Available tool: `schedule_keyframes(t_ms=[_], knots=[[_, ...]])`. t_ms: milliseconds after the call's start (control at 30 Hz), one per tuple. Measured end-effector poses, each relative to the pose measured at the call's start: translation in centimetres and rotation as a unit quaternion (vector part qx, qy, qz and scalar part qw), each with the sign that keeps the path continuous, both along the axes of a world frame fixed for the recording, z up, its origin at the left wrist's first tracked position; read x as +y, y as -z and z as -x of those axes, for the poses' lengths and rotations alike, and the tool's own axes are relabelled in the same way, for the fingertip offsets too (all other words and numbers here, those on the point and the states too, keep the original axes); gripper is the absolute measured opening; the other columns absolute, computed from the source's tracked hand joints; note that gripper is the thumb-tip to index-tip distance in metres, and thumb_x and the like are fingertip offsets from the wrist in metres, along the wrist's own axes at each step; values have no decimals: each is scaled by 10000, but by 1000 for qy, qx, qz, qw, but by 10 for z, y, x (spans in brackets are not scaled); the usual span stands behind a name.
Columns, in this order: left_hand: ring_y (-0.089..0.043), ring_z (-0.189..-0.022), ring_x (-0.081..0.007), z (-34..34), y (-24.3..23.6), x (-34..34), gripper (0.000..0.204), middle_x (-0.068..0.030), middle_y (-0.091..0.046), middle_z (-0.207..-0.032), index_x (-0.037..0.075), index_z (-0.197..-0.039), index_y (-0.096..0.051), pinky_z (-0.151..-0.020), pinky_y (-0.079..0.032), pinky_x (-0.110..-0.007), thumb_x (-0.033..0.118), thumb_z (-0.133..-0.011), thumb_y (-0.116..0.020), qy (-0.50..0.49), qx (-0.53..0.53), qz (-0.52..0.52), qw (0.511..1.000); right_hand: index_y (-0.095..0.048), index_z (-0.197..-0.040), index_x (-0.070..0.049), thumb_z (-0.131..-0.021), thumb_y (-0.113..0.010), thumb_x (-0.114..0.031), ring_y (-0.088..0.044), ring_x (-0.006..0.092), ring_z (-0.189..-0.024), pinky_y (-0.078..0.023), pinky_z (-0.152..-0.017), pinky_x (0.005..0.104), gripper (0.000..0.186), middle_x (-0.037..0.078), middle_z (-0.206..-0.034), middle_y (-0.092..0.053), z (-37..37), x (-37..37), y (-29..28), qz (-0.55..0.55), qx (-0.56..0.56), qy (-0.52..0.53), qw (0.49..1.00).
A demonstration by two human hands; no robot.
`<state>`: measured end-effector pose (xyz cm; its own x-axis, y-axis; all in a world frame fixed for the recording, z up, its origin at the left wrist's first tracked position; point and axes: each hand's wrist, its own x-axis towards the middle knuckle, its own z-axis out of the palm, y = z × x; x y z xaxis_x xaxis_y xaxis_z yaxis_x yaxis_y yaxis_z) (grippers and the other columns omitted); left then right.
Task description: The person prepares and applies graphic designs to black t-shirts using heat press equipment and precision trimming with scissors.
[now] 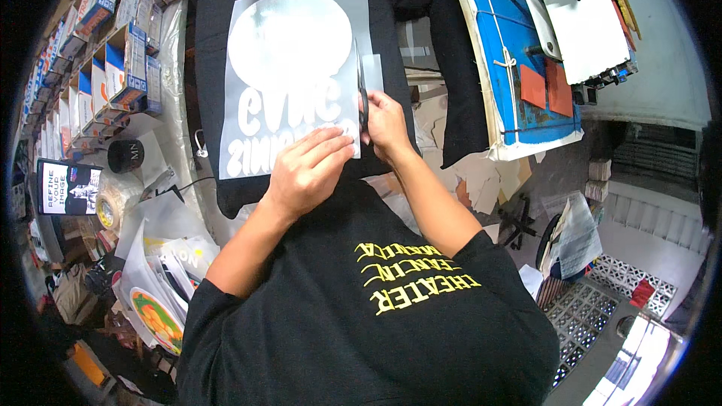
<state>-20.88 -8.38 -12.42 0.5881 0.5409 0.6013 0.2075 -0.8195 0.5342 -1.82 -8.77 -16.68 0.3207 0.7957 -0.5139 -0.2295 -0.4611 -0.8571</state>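
Note:
A translucent sheet (248, 105) printed with a large white round shape and white mirrored lettering lies on a black padded board (214, 45). My left hand (312, 169) rests on the sheet's lower right part, fingers stretched over the lettering. My right hand (383, 124) grips black scissors (364, 109) at the sheet's right edge, the long blade pointing away from me along that edge, beside the round shape. A narrow strip (374, 68) of the sheet sticks out to the right of the blade.
Boxes (124, 68) fill shelving on the left, near a small screen (68, 188), a tape roll (110, 206) and bagged papers (154, 271). At the right stand a blue-topped table (504, 94) with orange pads (532, 90) and a white platen (583, 37). Cardboard scraps (470, 188) lie below.

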Motion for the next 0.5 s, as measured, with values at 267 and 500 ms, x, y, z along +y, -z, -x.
schedule_keyframes(t_ms=[267,500], knots=[[-720,-1039,-282,25,-29,-26,180,-95,-742,-1042,20,-931,-712,-942,-580,-416,6,-752,-721,15,10,-5,1000,-675,-1142,3,-962,-666,-238,-575,108,-518,-375,-385,258,301,32,-734,-620,-24,71,7,-22,-37,-2,999],[-703,-1033,-286,22,12,7,134,-177,-719,-1067,19,-1057,-635,-920,-555,-389,-16,-929,-620,-131,-199,118,964,-545,-1340,-17,-1022,-557,-145,-595,110,-586,-426,-440,240,343,48,-837,-640,-72,107,-13,-90,-178,95,975]])
